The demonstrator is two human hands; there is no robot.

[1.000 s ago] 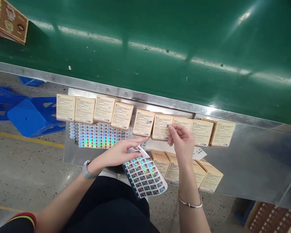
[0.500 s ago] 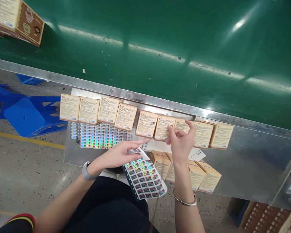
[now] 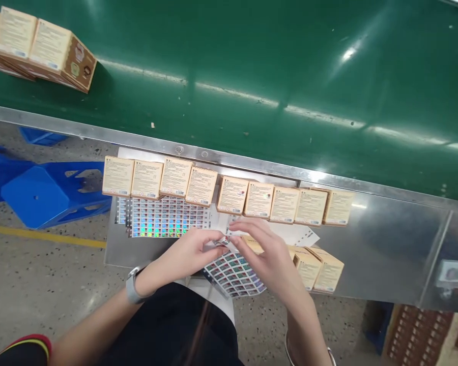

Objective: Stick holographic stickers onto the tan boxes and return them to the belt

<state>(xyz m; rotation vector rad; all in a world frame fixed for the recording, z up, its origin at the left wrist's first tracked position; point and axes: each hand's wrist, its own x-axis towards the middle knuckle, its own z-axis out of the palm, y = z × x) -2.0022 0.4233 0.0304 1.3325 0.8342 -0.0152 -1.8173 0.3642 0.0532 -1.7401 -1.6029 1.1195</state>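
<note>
My left hand [image 3: 193,254] pinches the top edge of a curved sheet of shiny stickers [image 3: 236,274] between thumb and fingers. My right hand [image 3: 263,249] is at the same edge, its thumb and index fingertips close to the left fingertips; whether a sticker is between them is too small to tell. Behind the hands stands a row of cream boxes with printed tops. Small shiny stickers show on two neighbouring ones, a middle box [image 3: 232,194] and the box to its right [image 3: 258,199]. More sticker sheets [image 3: 164,216] lie in front of the row's left part.
Several other boxes [image 3: 326,269] stand behind and right of my right hand. A green surface [image 3: 213,61] with a metal edge runs across the back, with boxes [image 3: 53,46] at its far left. Blue stools [image 3: 34,195] stand left; brown cartons [image 3: 418,335] sit lower right.
My right hand has moved from the box row down and left to the sheet in my left hand. A shiny sticker now shows on the box it was over. The view has shifted slightly.
</note>
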